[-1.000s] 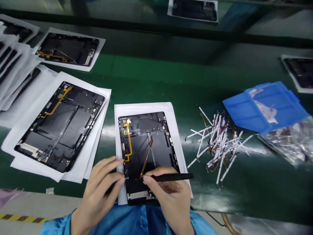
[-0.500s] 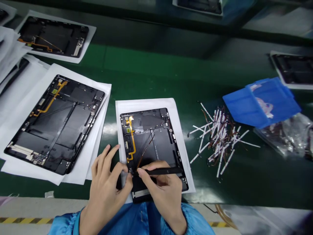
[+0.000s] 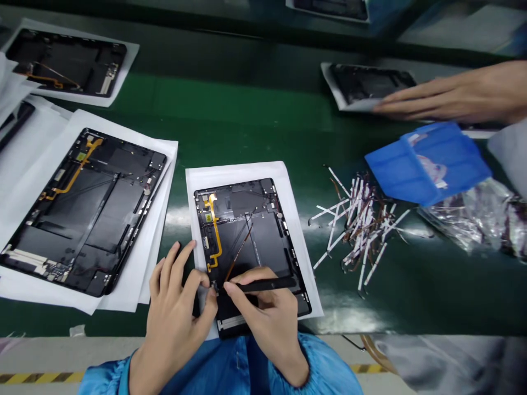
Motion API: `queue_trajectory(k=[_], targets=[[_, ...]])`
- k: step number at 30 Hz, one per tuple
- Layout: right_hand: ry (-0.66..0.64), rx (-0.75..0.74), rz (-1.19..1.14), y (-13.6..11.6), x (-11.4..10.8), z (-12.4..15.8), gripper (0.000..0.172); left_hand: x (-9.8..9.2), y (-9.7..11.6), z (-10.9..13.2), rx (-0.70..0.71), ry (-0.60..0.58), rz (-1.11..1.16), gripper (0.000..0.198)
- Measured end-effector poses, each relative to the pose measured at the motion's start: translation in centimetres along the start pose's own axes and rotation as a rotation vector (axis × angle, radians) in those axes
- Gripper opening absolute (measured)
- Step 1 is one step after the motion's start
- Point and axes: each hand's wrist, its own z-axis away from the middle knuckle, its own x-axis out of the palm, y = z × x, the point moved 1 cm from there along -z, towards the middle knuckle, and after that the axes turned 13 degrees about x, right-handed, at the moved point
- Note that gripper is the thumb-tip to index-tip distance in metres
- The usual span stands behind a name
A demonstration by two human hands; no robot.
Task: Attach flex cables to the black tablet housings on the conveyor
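My left hand (image 3: pixel 177 312) has its fingertips at the lower left edge of a black tablet back housing (image 3: pixel 255 236), which lies on a white paper sheet (image 3: pixel 234 173). My right hand (image 3: pixel 263 312) grips black tweezers (image 3: pixel 265 285), their tip close to the left hand's fingers. A thin brown flex cable (image 3: pixel 239 255) runs diagonally across the housing towards that tip. A yellow flex cable (image 3: pixel 213 233) lies along the housing's left side. The tweezers' tip is hidden among my fingers.
Another open tablet housing (image 3: pixel 82 211) lies on stacked paper to the left, and a third (image 3: pixel 66 63) beyond it. To the right are a pile of white strips (image 3: pixel 358 225), a blue plastic sheet (image 3: pixel 428 164) and a crumpled clear bag (image 3: pixel 473 219) on the green mat (image 3: pixel 247 104).
A co-worker's hand has come in at upper right, and a tablet on its sheet now sits further left. My hands stay at the lower left of the housing, and the view has shifted slightly.
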Motion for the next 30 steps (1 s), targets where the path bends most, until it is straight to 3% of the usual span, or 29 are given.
queue_trajectory(k=[14, 20, 23, 27, 30], targets=[[-0.041, -0.004, 0.026, 0.6, -0.3, 0.0, 0.008, 0.2, 0.0, 0.3, 0.032, -0.039, -0.026, 0.006], [-0.047, -0.030, 0.034, 0.7, -0.3, -0.1, 0.009, 0.0, 0.2, 0.3, -0.014, -0.112, -0.001, 0.007], [-0.052, -0.020, -0.018, 0.4, -0.2, 0.1, 0.010, 0.2, 0.2, 0.4, -0.032, -0.086, 0.006, 0.005], [-0.177, -0.057, -0.176, -0.5, -0.2, 0.6, 0.014, -0.1, -0.1, 0.8, -0.018, -0.033, 0.068, 0.032], [-0.069, -0.184, -0.151, -1.3, -0.8, 0.2, 0.018, -1.0, -0.4, 1.5, 0.045, -0.108, 0.173, 0.032]])
